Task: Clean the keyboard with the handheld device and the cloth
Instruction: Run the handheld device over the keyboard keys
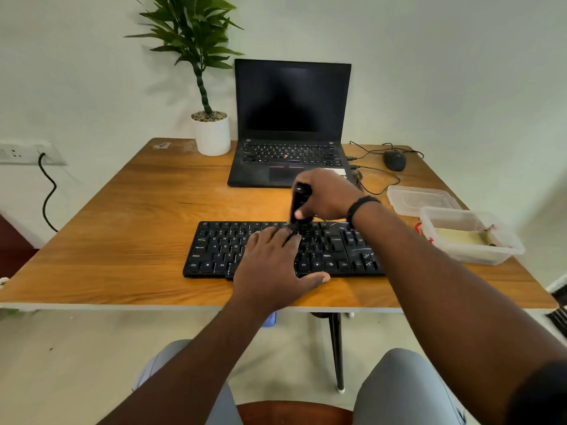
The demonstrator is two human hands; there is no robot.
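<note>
Keyboard (276, 250) before laptop (291, 124); plant (211, 130) left, mouse (395, 160) right.

Keyboard (214, 250): black, full-size, white legends, lying flat near the front edge of the table, long side parallel to that edge; middle and right portions covered from view. Handheld device (299, 207): black, slim, roughly upright, lower end down on the upper key rows right of centre. Cloth: cannot be identified with certainty.
</note>
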